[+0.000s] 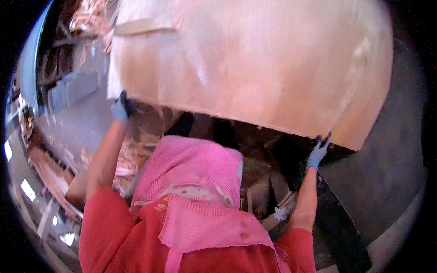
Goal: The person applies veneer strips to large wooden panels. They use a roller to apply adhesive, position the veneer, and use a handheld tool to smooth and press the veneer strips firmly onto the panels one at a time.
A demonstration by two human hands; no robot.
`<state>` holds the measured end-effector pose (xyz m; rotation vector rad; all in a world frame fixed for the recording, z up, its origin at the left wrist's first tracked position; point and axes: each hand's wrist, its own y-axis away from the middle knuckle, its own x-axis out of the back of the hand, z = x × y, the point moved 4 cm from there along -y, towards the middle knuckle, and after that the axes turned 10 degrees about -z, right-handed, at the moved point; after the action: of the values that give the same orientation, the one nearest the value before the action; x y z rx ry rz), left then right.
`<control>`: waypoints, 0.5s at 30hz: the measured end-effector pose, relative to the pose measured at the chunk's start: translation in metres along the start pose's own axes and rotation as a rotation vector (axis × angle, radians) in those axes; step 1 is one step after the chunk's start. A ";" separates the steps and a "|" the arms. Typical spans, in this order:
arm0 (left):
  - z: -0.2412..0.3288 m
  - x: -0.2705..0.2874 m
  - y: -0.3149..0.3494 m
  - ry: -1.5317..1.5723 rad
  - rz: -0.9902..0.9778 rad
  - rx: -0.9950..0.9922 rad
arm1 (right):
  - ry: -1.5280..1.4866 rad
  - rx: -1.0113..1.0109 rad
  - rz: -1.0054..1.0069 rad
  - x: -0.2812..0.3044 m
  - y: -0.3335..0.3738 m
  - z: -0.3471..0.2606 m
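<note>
A large pale-tan sheet of wood veneer [255, 68] spreads out in front of me, its near edge running from left to lower right. At the left corner of that edge, my left hand [124, 107], in a blue glove with dark fingers, is closed on the sheet. Near the right corner, my right hand [320, 151] in a matching glove grips the same edge, with fingers on top; its thumb is hard to see. A lighter torn strip [143, 27] lies on the sheet toward the far left.
Thin veneer scraps [132, 159] lie beneath on the left, with more torn pieces [88, 18] at the far left. A bluish block-like stack [73, 91] stands left of the sheet. A dark beam-like strip [341, 227] runs along the lower right beside grey floor [387, 177].
</note>
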<state>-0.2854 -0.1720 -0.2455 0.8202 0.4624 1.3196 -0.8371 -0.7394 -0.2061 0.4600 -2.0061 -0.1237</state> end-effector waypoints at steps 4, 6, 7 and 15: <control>-0.014 -0.031 0.088 -0.649 -0.239 -0.281 | 0.076 -0.091 0.040 0.003 0.037 -0.012; 0.031 -0.116 0.140 -1.467 -0.327 -0.598 | 0.156 -0.259 0.042 -0.004 0.069 0.032; 0.041 -0.151 0.160 -1.527 -0.351 -0.703 | 0.185 -0.285 0.052 -0.005 0.080 0.046; 0.022 -0.185 0.091 -1.716 -0.187 -0.390 | -0.038 -0.211 0.174 0.058 0.081 0.034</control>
<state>-0.3700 -0.3527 -0.1903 1.2028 -1.0164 0.1730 -0.9115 -0.6898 -0.1507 0.1494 -2.0336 -0.2344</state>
